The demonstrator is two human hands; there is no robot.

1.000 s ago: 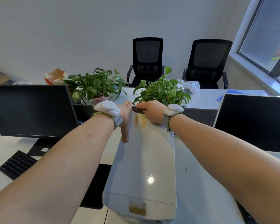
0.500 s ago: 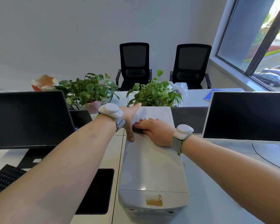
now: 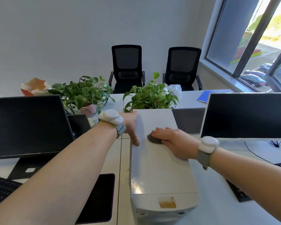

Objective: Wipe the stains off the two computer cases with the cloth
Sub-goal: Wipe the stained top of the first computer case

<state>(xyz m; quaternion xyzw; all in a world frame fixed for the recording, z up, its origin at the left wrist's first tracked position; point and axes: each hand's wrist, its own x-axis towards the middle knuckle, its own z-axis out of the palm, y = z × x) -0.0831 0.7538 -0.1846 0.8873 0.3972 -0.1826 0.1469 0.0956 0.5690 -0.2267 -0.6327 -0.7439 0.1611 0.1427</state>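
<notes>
A white computer case point(image 3: 159, 168) stands on the desk in front of me, its top facing up. My right hand point(image 3: 173, 142) lies flat on that top with straight fingers, pressing a dark grey cloth point(image 3: 153, 139) against the surface. Only the cloth's left edge shows from under the fingers. My left hand point(image 3: 132, 125) rests on the case's upper left edge, thumb pointing down along the side. A brown smear point(image 3: 167, 204) marks the case's front face near the top. I see only one case.
A dark monitor point(image 3: 26, 125) stands at the left and another monitor point(image 3: 248, 116) at the right. Two potted plants point(image 3: 151, 96) sit just behind the case. A keyboard point(image 3: 2, 190) and black mouse pad point(image 3: 99, 198) lie at lower left.
My right hand has slid the cloth along the case top toward me and to the right. The yellow stain seen near the far end a second ago no longer shows. The left hand stays on the edge.
</notes>
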